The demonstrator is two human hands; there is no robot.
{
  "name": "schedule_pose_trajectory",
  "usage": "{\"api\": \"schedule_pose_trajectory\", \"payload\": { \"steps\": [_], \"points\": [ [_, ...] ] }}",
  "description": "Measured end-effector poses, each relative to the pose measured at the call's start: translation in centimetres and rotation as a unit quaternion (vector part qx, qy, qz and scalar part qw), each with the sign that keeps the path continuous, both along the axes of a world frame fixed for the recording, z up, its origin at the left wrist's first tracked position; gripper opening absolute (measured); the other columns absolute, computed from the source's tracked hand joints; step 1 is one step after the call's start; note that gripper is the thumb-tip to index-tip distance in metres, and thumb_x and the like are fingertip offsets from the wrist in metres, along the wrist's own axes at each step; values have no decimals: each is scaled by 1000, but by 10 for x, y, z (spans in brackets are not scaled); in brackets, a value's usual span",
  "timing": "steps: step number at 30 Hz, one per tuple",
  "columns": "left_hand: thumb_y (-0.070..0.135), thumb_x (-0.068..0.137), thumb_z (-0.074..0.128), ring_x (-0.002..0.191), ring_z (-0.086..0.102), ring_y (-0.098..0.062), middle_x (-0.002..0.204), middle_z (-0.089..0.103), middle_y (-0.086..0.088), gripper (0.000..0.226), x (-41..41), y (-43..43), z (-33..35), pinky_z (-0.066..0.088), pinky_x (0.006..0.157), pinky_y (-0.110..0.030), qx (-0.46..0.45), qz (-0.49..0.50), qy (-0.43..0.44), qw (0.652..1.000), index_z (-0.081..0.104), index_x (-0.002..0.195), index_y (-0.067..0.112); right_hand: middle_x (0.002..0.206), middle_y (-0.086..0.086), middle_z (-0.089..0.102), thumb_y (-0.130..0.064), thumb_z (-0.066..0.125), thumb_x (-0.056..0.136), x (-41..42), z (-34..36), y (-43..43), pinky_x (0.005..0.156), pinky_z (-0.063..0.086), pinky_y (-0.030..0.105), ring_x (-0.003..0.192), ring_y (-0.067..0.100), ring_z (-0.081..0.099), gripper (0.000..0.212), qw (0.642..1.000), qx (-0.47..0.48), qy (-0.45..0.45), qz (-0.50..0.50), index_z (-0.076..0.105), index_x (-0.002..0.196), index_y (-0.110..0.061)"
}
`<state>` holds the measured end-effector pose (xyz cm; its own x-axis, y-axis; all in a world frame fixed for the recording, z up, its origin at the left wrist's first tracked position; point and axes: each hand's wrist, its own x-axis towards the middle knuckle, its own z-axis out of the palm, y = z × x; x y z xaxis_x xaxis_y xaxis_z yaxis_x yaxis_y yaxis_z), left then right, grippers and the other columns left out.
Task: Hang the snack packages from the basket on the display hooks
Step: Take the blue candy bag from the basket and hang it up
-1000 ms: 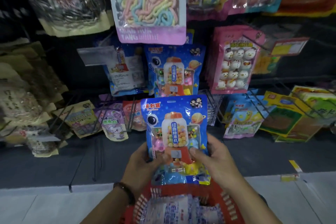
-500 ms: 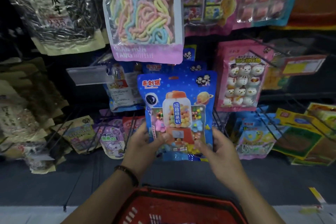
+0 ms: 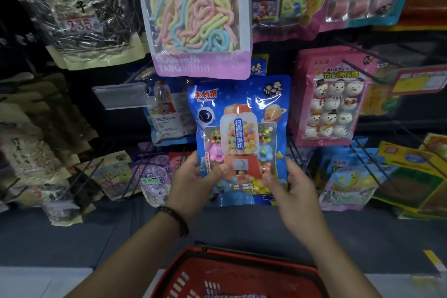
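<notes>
The blue gumball-machine package (image 3: 242,133) is held upright directly below the pastel rope-candy bag (image 3: 196,19). Its top edge sits just under that bag's purple bottom band, and its printed face is turned toward the camera. Its long axis runs straight up and down, with the header end pointing up at the candy bag and the bottom end pointing down toward the red basket (image 3: 193,271).

Both hands grip its lower part. The left hand (image 3: 193,181) is at the lower left edge and the right hand (image 3: 290,189) at the lower right. Each thumb presses the front, and the remaining fingers (image 3: 268,178) are hidden behind the film.

So the end that must meet the hook lies at the far end from the fingers, up toward the candy bag, and neither hand is nearer to it. The hook itself is hidden behind the package, as is any hang hole. The corner of a matching blue pack (image 3: 258,65) peeks out just below the candy bag's right corner, which probably marks the hook. The coming move likely needs the header guided blind, with little control from so low a grip.
</notes>
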<state>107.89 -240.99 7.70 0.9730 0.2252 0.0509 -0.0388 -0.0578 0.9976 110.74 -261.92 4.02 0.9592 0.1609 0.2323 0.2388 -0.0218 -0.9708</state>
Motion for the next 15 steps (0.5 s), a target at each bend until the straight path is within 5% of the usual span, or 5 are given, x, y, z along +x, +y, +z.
{"api": "schedule_pose_trajectory", "payload": {
  "steps": [6,10,15],
  "points": [
    [12,97,71,65,72,-7,95,80,-9,21,11,-2,-4,51,53,-15,0,0,3,1000,67,117,18,92,-14,76,-14,62,105,6,0,1,73,51,19,81,3,69,21,1000,-6,7,-19,69,119,-28],
    [18,98,72,85,77,-13,104,81,2,19,23,-2,-8,58,62,-25,25,20,5,999,67,115,23,111,-13,77,-23,70,101,11,-7,4,88,58,29,103,4,72,24,997,-13,27,-76,64,122,-34],
    [32,95,74,102,74,-11,111,77,14,25,50,2,-7,66,76,-35,65,62,13,996,64,117,30,134,-11,63,-25,74,98,10,-17,2,93,46,18,124,8,62,52,989,-47,61,-125,53,146,-27]
  ]
}}
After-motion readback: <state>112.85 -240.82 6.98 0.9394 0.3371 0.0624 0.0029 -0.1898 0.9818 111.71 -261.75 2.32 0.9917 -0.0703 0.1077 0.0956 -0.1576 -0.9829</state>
